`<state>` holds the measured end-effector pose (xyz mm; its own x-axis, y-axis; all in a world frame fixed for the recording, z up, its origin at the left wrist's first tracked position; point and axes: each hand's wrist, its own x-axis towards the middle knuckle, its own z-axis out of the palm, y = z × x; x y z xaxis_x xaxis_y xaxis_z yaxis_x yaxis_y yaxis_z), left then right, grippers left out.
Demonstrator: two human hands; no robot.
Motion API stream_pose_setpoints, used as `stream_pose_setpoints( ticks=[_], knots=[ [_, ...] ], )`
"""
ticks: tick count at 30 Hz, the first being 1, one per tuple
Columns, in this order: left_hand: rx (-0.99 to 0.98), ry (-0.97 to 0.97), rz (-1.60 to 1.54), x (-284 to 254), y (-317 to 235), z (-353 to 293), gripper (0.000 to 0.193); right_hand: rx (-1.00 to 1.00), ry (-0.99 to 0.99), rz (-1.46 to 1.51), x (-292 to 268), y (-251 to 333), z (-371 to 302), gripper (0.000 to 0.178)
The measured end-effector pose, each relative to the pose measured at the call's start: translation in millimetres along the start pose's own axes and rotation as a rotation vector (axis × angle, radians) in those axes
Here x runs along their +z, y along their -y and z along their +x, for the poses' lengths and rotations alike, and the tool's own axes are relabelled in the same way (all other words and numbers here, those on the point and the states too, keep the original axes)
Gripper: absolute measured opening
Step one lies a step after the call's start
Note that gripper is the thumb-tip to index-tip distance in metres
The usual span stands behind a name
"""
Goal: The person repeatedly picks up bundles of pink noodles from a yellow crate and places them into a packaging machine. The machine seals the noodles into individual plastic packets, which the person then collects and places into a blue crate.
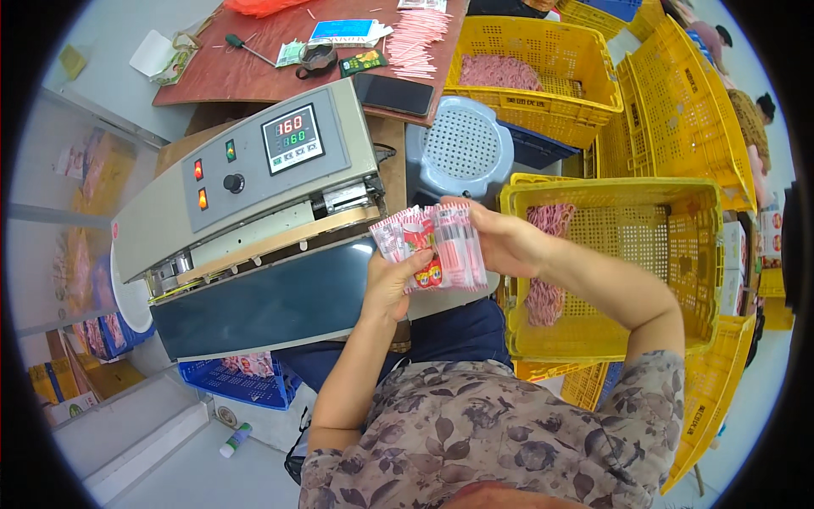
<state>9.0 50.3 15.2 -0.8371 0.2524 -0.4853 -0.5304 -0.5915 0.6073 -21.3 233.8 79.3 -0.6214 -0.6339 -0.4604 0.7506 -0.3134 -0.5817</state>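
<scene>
Packets (458, 246), pink-and-white striped, fanned out in front of the person's body, and both bare hands are on them! Left hand (390, 284) has the lower left side, thumb clamped across the front against fingers mostly tucked from sight. Right hand (513, 240) is up at the top right edge, fingers touching the packets, partly hidden, so whether they pinch cannot be told. Just left, the grey band sealer (140, 242), its panel lights glowing over a dark conveyor belt (271, 293). Over right, a yellow perforated crate (623, 186), more striped packets (544, 301) lining its left side! Beyond the hands, a pale blue stool (462, 140); further up, a black smartphone (394, 95) lies at the edge of a reddish-brown table (280, 30), just below a heap of pink-and-white sticks (417, 42)
</scene>
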Motion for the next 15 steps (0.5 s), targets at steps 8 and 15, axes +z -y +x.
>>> stream_pose_setpoints(
  ticks=[8, 15],
  knots=[
    [1.024, 0.123, 0.581, 22.6, -4.4, -20.6, 0.057, -0.682, -0.182, -0.756, 8.1, -16.5, -9.8, 0.094],
    [0.69, 0.217, 1.065, -34.8, 11.4, 1.1, 0.07, -0.86, -0.189, -0.997, -65.6, -77.0, 21.4, 0.077]
  ],
)
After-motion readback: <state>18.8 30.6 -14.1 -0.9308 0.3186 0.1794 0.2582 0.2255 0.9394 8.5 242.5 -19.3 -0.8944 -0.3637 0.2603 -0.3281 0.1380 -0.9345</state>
